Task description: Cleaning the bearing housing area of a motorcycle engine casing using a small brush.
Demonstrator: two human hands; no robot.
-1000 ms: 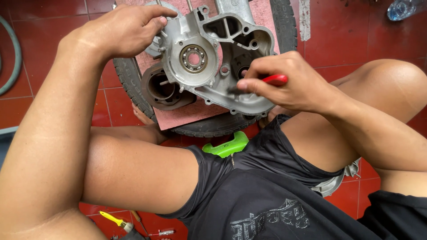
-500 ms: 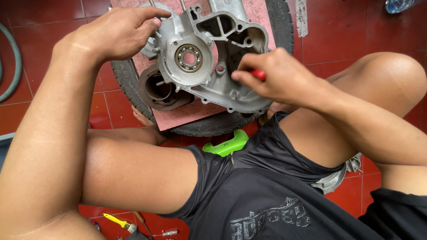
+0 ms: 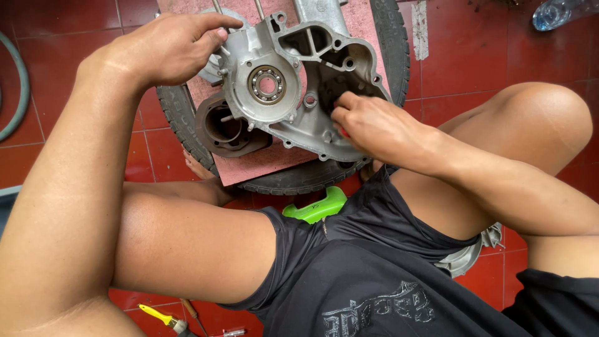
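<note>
Two hands: both rest on a grey metal engine casing (image 3: pixel 293 93) at the top of the view.
Left hand (image 3: pixel 171 47): curled over the casing's upper left edge, fingers bent and gripping the rim.
Right hand (image 3: pixel 374 128): fingers closed around a small red-handled tool (image 3: pixel 344 132), mostly hidden, its tip pushed into the casing's right-hand cavity.
Casing: lies on a pinkish board (image 3: pixel 262 163) set across a black tyre (image 3: pixel 299 181); a round bearing (image 3: pixel 267 84) sits in its middle.
Beside it: a dark cylinder part (image 3: pixel 228 131) touches the casing's lower left.
Floor (image 3: pixel 56 93): red tiles; a green plastic piece (image 3: pixel 315 208) lies just under the tyre, a yellow-handled tool (image 3: pixel 159 316) near the bottom edge, a clear bottle (image 3: pixel 558 11) at the top right.
</note>
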